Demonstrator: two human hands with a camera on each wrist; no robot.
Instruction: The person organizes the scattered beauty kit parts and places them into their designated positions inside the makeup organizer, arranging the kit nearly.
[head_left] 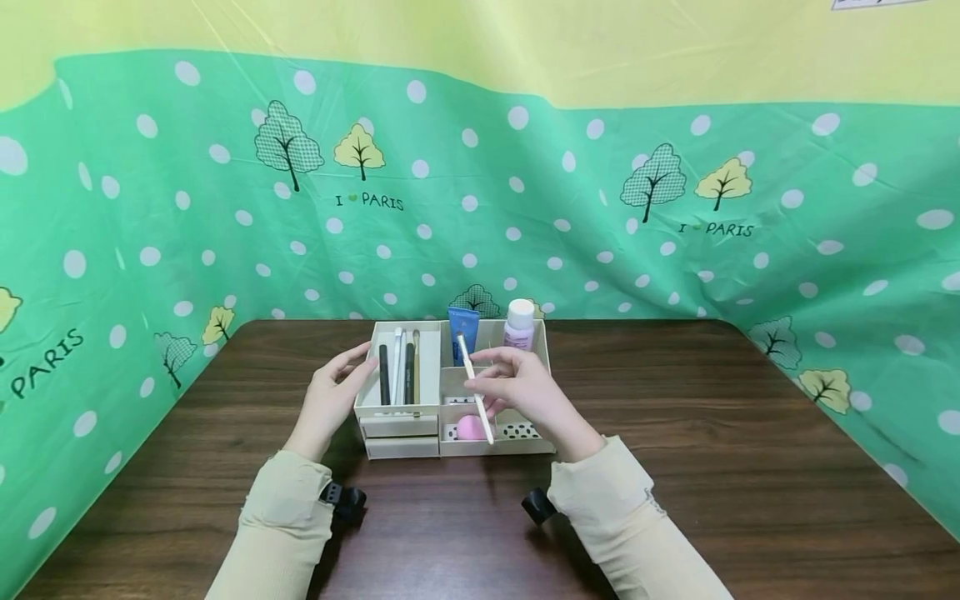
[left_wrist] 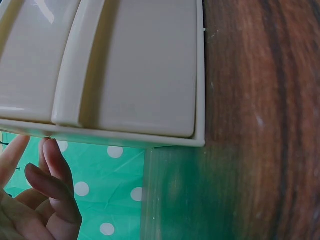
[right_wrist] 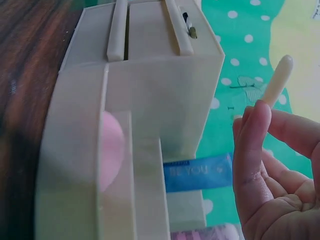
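A cream desktop organizer with two small drawers stands on the table. My left hand touches its left side, fingertips against the outer wall in the left wrist view. Above the right-hand compartments, my right hand pinches a slim makeup brush with a pale handle, bristles pointing up and away. The rounded handle end sticks out past the fingers in the right wrist view. Several slim sticks, among them a black pencil, lean in the left compartment.
At the organizer's back right stand a blue tube and a white-capped bottle. A pink sponge sits in a front compartment. Dark wooden table surrounds the organizer; a green dotted cloth hangs behind.
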